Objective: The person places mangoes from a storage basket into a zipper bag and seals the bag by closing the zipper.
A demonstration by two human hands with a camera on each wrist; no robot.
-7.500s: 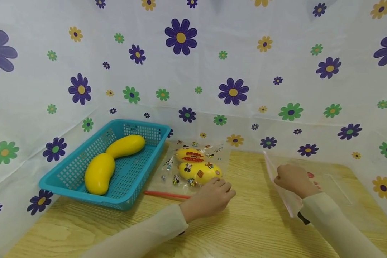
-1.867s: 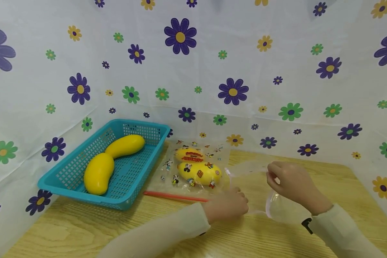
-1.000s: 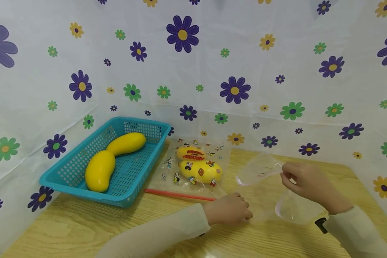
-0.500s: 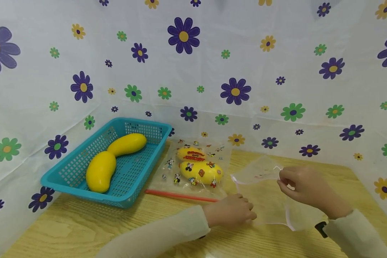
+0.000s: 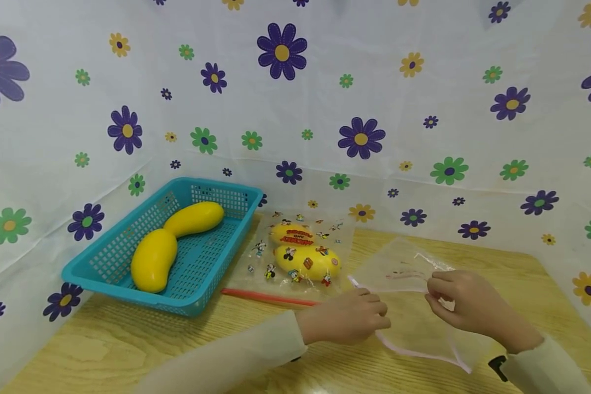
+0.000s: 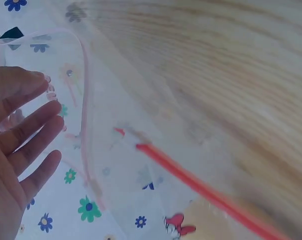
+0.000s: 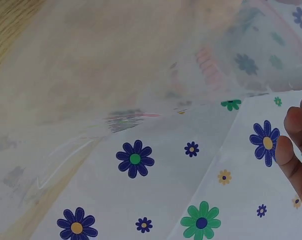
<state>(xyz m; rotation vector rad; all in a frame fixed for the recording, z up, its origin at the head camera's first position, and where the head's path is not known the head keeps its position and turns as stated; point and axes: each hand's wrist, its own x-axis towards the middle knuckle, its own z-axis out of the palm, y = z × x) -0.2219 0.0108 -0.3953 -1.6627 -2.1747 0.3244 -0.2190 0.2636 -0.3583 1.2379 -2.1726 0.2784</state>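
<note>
While the right hand (image 5: 465,301) pinches the clear bag (image 5: 406,268) by its far lip, presumably to part the mouth, the left hand (image 5: 347,318) is at the near edge; whether it grips, I can't tell. Clear bag rests on table (image 5: 325,364), right of the filled printed bag (image 5: 295,253).
</note>
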